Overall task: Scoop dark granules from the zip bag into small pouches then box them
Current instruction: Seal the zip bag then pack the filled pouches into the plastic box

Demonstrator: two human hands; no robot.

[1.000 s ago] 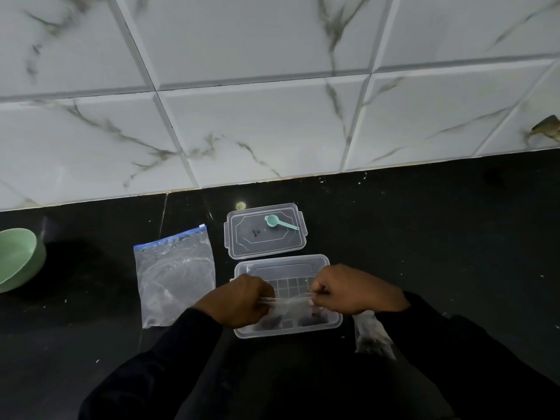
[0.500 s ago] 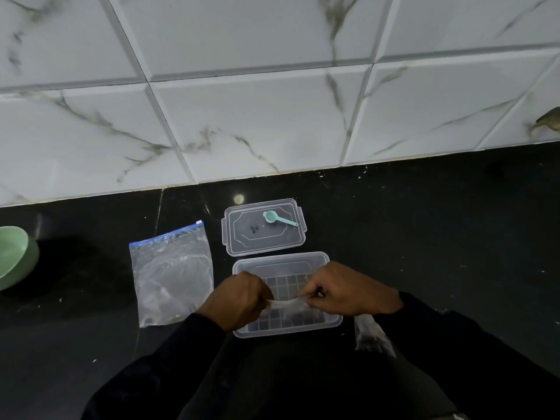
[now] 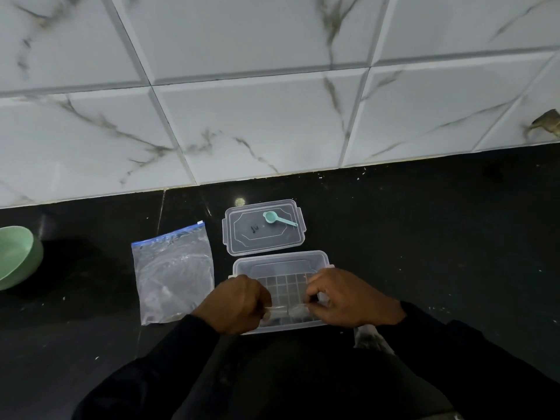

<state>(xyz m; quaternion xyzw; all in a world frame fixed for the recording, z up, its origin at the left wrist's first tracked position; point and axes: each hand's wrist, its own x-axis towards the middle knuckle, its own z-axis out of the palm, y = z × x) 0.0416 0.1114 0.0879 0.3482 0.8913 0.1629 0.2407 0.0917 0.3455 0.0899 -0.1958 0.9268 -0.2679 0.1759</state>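
Just below the middle of the frame, a small pouch (image 3: 283,310) of clear film is held over the open box (image 3: 278,262). It is pinched at its left end by the left hand (image 3: 239,304) and at its right end by the right hand (image 3: 348,298). The fingers of both hands are curled onto the pouch's upper edge, which is stretched between them. Whether the pouch is sealed cannot be told.

The pouch is judged to be very light, limp and somewhat slippery, with loose contents that would shift if it were tilted. It is best taken by the top strip, near both corners, and kept mouth-up. A grip on the belly would be expected to squeeze granules toward the opening.

The zip bag (image 3: 174,277) lies flat on the black table (image 3: 424,237) just left of the box and is touched by neither hand. The lid (image 3: 263,237) lies directly above the box with the teal scoop (image 3: 277,219) resting on it. A second pouch (image 3: 368,338) is seen beside the right wrist, outside the box.
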